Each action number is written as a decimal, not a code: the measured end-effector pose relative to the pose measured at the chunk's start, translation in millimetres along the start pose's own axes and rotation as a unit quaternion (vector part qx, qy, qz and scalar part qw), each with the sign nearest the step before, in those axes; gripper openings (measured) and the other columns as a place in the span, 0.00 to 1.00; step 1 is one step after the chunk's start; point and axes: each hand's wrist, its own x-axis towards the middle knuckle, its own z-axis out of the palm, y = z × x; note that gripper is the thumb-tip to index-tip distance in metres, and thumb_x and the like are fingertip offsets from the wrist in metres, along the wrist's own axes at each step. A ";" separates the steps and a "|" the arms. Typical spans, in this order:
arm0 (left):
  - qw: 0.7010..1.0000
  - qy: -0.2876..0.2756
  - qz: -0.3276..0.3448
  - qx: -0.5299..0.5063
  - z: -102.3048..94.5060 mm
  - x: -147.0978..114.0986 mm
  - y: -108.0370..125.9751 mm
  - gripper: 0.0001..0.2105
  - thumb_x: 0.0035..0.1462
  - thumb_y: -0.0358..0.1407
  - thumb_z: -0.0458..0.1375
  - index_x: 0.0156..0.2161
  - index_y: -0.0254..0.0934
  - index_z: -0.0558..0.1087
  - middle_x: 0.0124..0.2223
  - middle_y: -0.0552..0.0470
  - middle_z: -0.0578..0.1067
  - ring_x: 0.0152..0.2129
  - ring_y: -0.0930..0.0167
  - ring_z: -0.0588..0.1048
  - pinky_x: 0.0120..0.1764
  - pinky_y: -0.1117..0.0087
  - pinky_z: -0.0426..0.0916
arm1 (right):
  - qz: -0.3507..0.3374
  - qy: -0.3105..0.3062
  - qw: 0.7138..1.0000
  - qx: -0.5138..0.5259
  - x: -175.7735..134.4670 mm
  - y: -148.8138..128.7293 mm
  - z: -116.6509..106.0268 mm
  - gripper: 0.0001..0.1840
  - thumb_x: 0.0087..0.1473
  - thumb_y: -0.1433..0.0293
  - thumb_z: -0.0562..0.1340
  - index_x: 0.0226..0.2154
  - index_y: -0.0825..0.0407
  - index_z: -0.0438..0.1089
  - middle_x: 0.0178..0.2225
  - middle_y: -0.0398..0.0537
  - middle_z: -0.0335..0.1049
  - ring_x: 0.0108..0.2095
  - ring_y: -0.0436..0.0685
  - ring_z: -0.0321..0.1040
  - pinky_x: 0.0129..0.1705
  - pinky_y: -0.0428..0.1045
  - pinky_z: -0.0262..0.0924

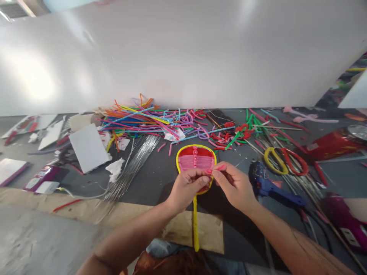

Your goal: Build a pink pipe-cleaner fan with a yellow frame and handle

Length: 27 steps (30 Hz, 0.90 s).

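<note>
Between my two hands is a short pink pipe cleaner (220, 167), pinched at both ends. My left hand (183, 188) grips a small curled part of it with thumb and forefinger. On the other side, the fingers of my right hand (235, 187) are closed around its straight part. Just beyond and below them lies a paddle-shaped piece of pipe cleaners (196, 162) with a yellow rim, red and pink rows inside and a line of small pink coils down the middle. Its yellow stem (195, 225) points toward me. My hands cover the lower part of the head.
Loose colored pipe cleaners (160, 118) are heaped along the white wall (183, 57). A bundle of thin wires (129, 168) lies left. To the right are a blue glue gun (269, 188), scissors with yellow and red handles (295, 162) and a red can (335, 143).
</note>
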 end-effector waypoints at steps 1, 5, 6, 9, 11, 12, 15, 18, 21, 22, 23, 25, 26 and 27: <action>1.000 0.017 0.007 -0.006 -1.0 0.9 -0.4 0.18 0.44 0.46 0.68 0.33 0.31 0.77 0.27 0.51 0.74 0.24 0.76 0.70 0.31 0.74 0.66 | -0.005 -0.005 1.000 -0.007 -0.4 2.0 1.3 0.07 0.59 0.66 0.58 0.32 0.50 0.69 0.31 0.44 0.70 0.28 0.50 0.67 0.29 0.45 0.61; 0.999 0.035 0.042 0.002 -6.4 3.6 0.8 0.17 0.46 0.45 0.68 0.29 0.31 0.76 0.24 0.53 0.72 0.22 0.78 0.67 0.28 0.76 0.62 | -0.043 -0.020 0.998 -0.034 0.4 5.4 2.8 0.05 0.59 0.69 0.59 0.33 0.50 0.70 0.33 0.44 0.71 0.33 0.51 0.69 0.36 0.45 0.62; 0.998 0.035 0.048 0.006 -7.6 3.9 0.9 0.16 0.47 0.45 0.67 0.29 0.31 0.75 0.24 0.54 0.71 0.21 0.79 0.66 0.28 0.76 0.61 | -0.050 -0.025 0.998 -0.036 0.7 5.2 2.5 0.04 0.59 0.69 0.59 0.33 0.49 0.70 0.33 0.44 0.72 0.34 0.51 0.69 0.37 0.45 0.63; 0.997 0.038 0.060 0.018 -10.4 4.4 0.8 0.17 0.48 0.46 0.66 0.28 0.31 0.73 0.23 0.55 0.68 0.20 0.79 0.63 0.26 0.77 0.59 | -0.047 -0.034 0.998 -0.033 1.0 3.7 0.4 0.04 0.58 0.69 0.60 0.34 0.49 0.71 0.34 0.44 0.72 0.35 0.51 0.69 0.38 0.45 0.63; 0.996 0.037 0.063 0.044 -12.2 4.6 1.0 0.17 0.49 0.46 0.65 0.29 0.31 0.72 0.23 0.56 0.67 0.20 0.79 0.62 0.26 0.77 0.58 | -0.030 -0.036 0.998 -0.029 0.7 3.1 -1.4 0.05 0.59 0.68 0.60 0.34 0.49 0.71 0.34 0.44 0.72 0.34 0.51 0.69 0.37 0.45 0.63; 0.995 0.034 0.063 0.063 -13.1 4.6 1.5 0.17 0.50 0.47 0.64 0.29 0.31 0.71 0.23 0.56 0.67 0.20 0.79 0.62 0.25 0.76 0.58 | -0.022 -0.037 0.999 -0.029 0.6 2.9 -2.2 0.05 0.59 0.68 0.59 0.34 0.49 0.71 0.34 0.44 0.71 0.34 0.51 0.68 0.37 0.45 0.62; 0.991 0.012 0.067 0.119 -14.8 4.4 3.9 0.16 0.52 0.46 0.61 0.28 0.32 0.70 0.22 0.57 0.65 0.20 0.79 0.60 0.25 0.76 0.56 | -0.007 -0.046 0.998 -0.035 0.2 2.5 -3.4 0.06 0.59 0.67 0.59 0.34 0.50 0.70 0.33 0.44 0.70 0.32 0.51 0.67 0.36 0.45 0.62; 0.982 -0.019 0.079 0.169 -15.4 4.2 6.8 0.13 0.55 0.41 0.58 0.27 0.32 0.68 0.23 0.57 0.64 0.20 0.79 0.59 0.25 0.76 0.56 | 0.002 -0.060 0.997 -0.042 0.4 1.6 -2.7 0.07 0.60 0.67 0.58 0.33 0.50 0.68 0.31 0.44 0.68 0.31 0.50 0.65 0.35 0.45 0.61; 0.969 -0.050 0.084 0.226 -15.9 4.1 9.2 0.09 0.55 0.36 0.56 0.27 0.32 0.68 0.23 0.57 0.64 0.21 0.78 0.59 0.26 0.76 0.56 | 0.003 -0.071 0.996 -0.057 0.7 0.3 -1.6 0.07 0.60 0.66 0.57 0.32 0.51 0.67 0.29 0.43 0.67 0.29 0.50 0.64 0.33 0.44 0.60; 0.965 -0.060 0.086 0.242 -16.2 4.1 9.6 0.09 0.55 0.35 0.56 0.26 0.33 0.68 0.23 0.57 0.64 0.22 0.78 0.60 0.26 0.76 0.56 | -0.001 -0.074 0.995 -0.063 0.8 -0.2 -1.4 0.07 0.60 0.66 0.58 0.32 0.51 0.67 0.29 0.43 0.67 0.29 0.49 0.64 0.33 0.44 0.60; 0.960 -0.066 0.088 0.256 -16.7 4.1 9.8 0.09 0.54 0.34 0.56 0.26 0.33 0.68 0.23 0.57 0.65 0.22 0.78 0.60 0.26 0.76 0.56 | -0.004 -0.078 0.995 -0.067 0.8 -0.7 -1.4 0.07 0.59 0.66 0.58 0.32 0.51 0.67 0.29 0.42 0.67 0.29 0.49 0.64 0.33 0.44 0.59; 0.958 -0.073 0.091 0.261 -17.7 4.0 9.2 0.08 0.54 0.34 0.57 0.26 0.32 0.70 0.24 0.56 0.66 0.22 0.78 0.61 0.27 0.76 0.57 | -0.001 -0.082 0.994 -0.071 0.8 -1.9 -2.0 0.07 0.59 0.66 0.58 0.32 0.51 0.67 0.28 0.42 0.67 0.29 0.49 0.64 0.32 0.44 0.59; 0.962 -0.072 0.088 0.249 -18.1 3.9 8.3 0.08 0.54 0.35 0.58 0.27 0.32 0.71 0.25 0.55 0.68 0.23 0.77 0.63 0.27 0.76 0.58 | 0.008 -0.082 0.994 -0.068 0.8 -2.5 -2.4 0.07 0.59 0.65 0.58 0.32 0.51 0.67 0.28 0.42 0.68 0.29 0.49 0.64 0.32 0.44 0.59; 0.968 -0.071 0.081 0.227 -18.3 3.9 7.2 0.08 0.54 0.36 0.59 0.29 0.32 0.72 0.26 0.54 0.69 0.24 0.77 0.64 0.28 0.76 0.59 | 0.021 -0.078 0.995 -0.063 0.7 -3.2 -2.9 0.08 0.59 0.65 0.58 0.32 0.51 0.67 0.28 0.42 0.68 0.28 0.49 0.64 0.32 0.44 0.59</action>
